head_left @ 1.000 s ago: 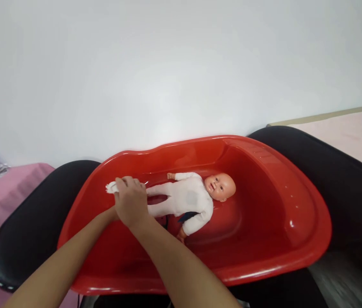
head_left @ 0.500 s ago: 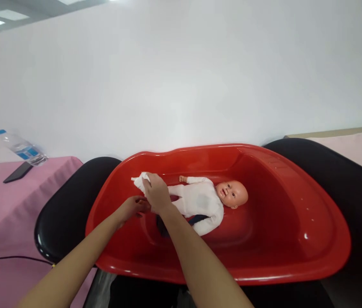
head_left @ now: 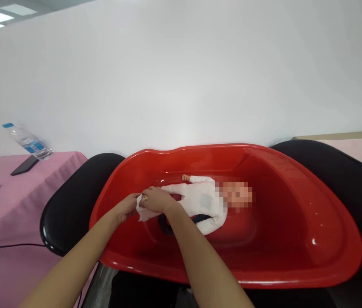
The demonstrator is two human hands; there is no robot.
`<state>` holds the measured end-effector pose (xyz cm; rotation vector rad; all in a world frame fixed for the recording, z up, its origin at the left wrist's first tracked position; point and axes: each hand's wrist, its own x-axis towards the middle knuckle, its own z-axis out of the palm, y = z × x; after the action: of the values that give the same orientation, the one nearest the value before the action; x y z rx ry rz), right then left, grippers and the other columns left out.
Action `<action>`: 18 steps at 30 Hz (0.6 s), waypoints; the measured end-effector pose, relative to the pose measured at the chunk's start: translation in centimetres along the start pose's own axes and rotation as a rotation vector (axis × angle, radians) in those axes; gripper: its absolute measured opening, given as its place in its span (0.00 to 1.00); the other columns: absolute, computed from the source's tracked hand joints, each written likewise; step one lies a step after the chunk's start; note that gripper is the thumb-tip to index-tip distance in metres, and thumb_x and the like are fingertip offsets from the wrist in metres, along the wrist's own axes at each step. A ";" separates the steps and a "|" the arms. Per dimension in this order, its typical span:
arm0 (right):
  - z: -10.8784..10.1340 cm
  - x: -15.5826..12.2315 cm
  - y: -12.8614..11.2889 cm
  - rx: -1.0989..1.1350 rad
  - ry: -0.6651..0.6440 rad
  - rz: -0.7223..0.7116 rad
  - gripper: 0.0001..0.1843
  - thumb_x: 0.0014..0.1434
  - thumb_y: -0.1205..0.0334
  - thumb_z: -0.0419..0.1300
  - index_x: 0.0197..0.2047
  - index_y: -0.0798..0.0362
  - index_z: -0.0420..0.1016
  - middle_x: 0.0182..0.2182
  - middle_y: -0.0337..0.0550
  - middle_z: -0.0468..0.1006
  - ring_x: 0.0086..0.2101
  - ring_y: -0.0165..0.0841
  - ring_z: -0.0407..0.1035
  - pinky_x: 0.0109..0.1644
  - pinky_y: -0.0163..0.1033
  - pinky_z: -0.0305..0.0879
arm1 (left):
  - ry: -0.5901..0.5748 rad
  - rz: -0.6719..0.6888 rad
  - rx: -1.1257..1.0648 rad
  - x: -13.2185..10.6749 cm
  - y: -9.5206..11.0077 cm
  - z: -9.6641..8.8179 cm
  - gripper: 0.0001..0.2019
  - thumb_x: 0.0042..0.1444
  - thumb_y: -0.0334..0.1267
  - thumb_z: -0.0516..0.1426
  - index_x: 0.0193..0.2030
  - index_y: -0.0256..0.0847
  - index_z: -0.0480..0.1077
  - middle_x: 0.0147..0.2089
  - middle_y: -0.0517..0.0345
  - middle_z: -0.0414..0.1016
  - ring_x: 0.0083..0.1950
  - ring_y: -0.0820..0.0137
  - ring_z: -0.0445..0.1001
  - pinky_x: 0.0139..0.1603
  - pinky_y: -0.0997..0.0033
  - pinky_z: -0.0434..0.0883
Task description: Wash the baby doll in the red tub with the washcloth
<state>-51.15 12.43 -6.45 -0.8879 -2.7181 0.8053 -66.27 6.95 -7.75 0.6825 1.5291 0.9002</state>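
A baby doll [head_left: 200, 197] with a white body lies on its back in a red baby bathtub [head_left: 280, 239], head to the right and legs to the left. At the leg end, my right hand [head_left: 159, 200] is closed on a small white cloth [head_left: 145, 214], reaching across the doll's lower legs. My left hand [head_left: 127, 208] pinches the cloth's left edge, its fingers partly hidden. The doll's feet are covered by my hands and the cloth. A small yellow spot shows by my right fingers, too small to name.
Black chair-like surfaces [head_left: 68, 205] flank the tub. On the pink-covered table [head_left: 10, 222] at left are a plastic bottle [head_left: 31, 143] leaning on the white wall [head_left: 174, 77], a dark phone [head_left: 25, 165] and a black cable [head_left: 10, 246]. Something dark [head_left: 165, 223] lies under the doll.
Both hands have come together around the cloth, which has moved lower and now hangs between them. My left hand has taken hold of its edge. The view has shifted slightly.
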 end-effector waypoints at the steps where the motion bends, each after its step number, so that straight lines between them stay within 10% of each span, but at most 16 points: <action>1: 0.3 0.0 0.2 -0.018 -0.009 0.012 0.16 0.64 0.57 0.63 0.53 0.53 0.78 0.52 0.53 0.81 0.54 0.46 0.75 0.54 0.49 0.73 | 0.006 -0.011 -0.005 0.0 0.1 0.2 0.09 0.44 0.24 0.61 0.32 0.39 0.77 0.30 0.53 0.80 0.32 0.65 0.77 0.37 0.69 0.74; 10: 0.4 -0.3 -0.4 -0.064 -0.039 0.065 0.30 0.56 0.64 0.68 0.61 0.57 0.72 0.54 0.55 0.80 0.49 0.44 0.78 0.53 0.44 0.72 | 0.049 -0.076 -0.048 0.1 0.6 0.4 0.12 0.67 0.38 0.53 0.36 0.37 0.76 0.31 0.52 0.81 0.29 0.66 0.77 0.35 0.66 0.77; 18: -1.0 -0.7 -2.2 -0.148 -0.118 0.044 0.20 0.62 0.73 0.61 0.57 0.58 0.77 0.50 0.54 0.85 0.52 0.45 0.79 0.55 0.44 0.72 | 0.031 -0.122 -0.042 0.4 0.5 -0.2 0.22 0.70 0.53 0.51 0.41 0.37 0.78 0.36 0.48 0.84 0.34 0.61 0.81 0.40 0.62 0.79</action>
<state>-51.36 10.97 -4.38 -0.9624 -2.9028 0.6921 -66.55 7.48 -7.53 0.5412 1.5579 0.8522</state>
